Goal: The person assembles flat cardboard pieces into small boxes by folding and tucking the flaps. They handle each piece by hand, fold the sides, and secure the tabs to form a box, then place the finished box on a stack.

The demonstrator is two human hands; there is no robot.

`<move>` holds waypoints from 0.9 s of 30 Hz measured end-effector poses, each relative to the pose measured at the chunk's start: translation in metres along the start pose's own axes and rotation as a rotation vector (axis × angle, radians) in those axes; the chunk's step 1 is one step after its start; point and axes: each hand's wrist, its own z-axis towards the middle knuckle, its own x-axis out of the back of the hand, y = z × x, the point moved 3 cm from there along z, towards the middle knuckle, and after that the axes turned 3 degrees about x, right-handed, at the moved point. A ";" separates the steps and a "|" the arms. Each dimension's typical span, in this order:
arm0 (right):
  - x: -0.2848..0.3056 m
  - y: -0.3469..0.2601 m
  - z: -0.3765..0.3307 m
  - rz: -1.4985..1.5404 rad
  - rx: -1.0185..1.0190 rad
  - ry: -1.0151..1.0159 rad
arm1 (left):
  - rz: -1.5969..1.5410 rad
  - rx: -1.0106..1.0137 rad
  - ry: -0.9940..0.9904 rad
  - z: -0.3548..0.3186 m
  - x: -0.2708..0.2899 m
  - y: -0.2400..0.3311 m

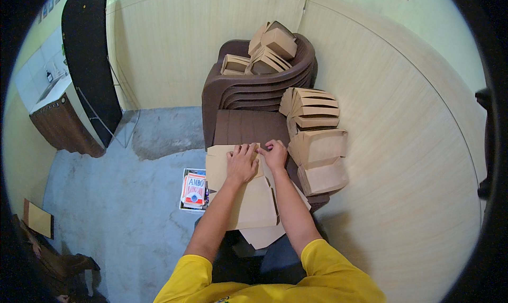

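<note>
Both hands press flat on a flat brown cardboard sheet that lies on the front edge of the brown stool. The left hand is spread wide, palm down; the right hand beside it has its fingers bent onto the fold. Folded cardboard boxes are stacked at the stool's right.

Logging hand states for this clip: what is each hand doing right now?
Left hand: open, pressed flat on the flat cardboard sheet.
Right hand: fingers bent, pressing the sheet's top edge; no grasp visible.
</note>
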 end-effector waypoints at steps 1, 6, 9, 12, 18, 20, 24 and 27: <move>-0.001 0.000 0.000 0.016 -0.007 0.002 | 0.013 -0.009 -0.017 -0.001 -0.001 -0.001; -0.005 -0.004 0.013 -0.137 -0.112 -0.048 | 0.052 -0.014 -0.049 0.000 -0.007 0.001; -0.010 -0.008 0.019 -0.222 -0.190 -0.020 | 0.048 -0.029 -0.062 -0.001 -0.007 0.000; -0.012 -0.008 0.025 -0.213 -0.225 -0.040 | 0.009 -0.013 -0.035 -0.001 -0.008 -0.003; 0.049 -0.008 -0.019 0.131 0.070 -0.144 | -0.009 0.090 -0.108 0.015 -0.007 -0.012; 0.075 -0.009 -0.068 -0.118 0.151 -0.421 | 0.033 0.107 -0.215 0.022 -0.006 -0.022; 0.100 -0.023 -0.124 -0.223 0.300 -0.232 | 0.090 -0.116 -0.403 0.039 -0.008 -0.033; 0.094 -0.019 -0.116 -0.232 0.157 -0.240 | -0.035 -0.177 -0.480 0.036 -0.009 -0.018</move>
